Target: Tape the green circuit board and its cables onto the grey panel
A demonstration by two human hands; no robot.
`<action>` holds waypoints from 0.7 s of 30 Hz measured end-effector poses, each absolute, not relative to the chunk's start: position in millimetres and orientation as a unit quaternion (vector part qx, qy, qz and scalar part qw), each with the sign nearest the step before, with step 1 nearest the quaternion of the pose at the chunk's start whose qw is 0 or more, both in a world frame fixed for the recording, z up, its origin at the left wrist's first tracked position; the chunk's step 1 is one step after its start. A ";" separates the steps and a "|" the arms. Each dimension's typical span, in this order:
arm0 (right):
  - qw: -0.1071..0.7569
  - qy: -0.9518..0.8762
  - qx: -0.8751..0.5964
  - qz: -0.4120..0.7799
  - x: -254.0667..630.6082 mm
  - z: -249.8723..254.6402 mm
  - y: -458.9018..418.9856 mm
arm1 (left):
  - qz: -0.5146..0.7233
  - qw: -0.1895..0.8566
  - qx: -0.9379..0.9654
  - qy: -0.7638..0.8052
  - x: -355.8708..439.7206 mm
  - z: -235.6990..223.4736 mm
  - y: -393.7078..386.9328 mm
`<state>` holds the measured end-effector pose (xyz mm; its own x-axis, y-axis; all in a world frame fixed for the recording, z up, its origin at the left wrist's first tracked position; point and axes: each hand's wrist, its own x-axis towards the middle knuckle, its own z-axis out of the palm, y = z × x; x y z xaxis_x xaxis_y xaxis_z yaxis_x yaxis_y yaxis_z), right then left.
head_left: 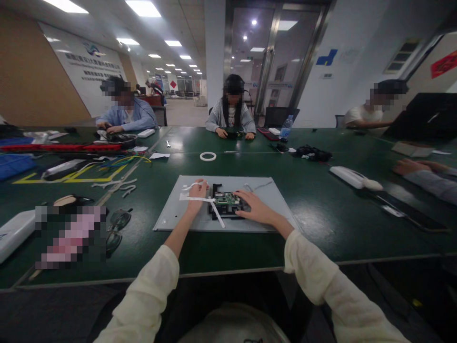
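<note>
A green circuit board point(227, 197) sits on a black plastic frame point(228, 214), which lies on a light grey panel point(169, 212). My right hand point(256, 208) grips the board and frame from the right, index finger on the far side and thumb nearer me. At the left edge of the frame, my left hand point(198, 191) is closed on a thin white strip point(191, 186); its fingertips are partly hidden. Another white flat strip point(200, 198) crosses that hand towards the board. A third white strip point(218, 215) slants down over the frame onto the panel.
Beyond the panel lies a white ring point(207, 156). Left are glasses point(119, 228), a pink item point(74, 236), white strips point(121, 185) and cables point(124, 162). A white device point(348, 177) and a black slab point(410, 209) lie right. Other people sit around the green table point(307, 243).
</note>
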<state>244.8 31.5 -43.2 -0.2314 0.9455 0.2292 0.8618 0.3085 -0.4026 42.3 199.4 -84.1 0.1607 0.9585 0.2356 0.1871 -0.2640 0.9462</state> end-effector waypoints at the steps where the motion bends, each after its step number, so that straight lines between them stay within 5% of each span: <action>1: 0.223 -0.778 -0.580 0.095 244.9 -43.0 31.6 | 0.475 0.417 0.633 0.448 42.0 -84.9 199.7; 13: 0.202 -0.689 -0.695 -0.034 233.0 -46.1 30.0 | 0.492 0.407 0.617 0.459 37.5 -77.1 191.9; 21: 0.065 -0.721 -0.687 -0.061 192.5 -20.9 -7.0 | 0.534 0.433 0.563 0.458 38.2 -68.1 183.8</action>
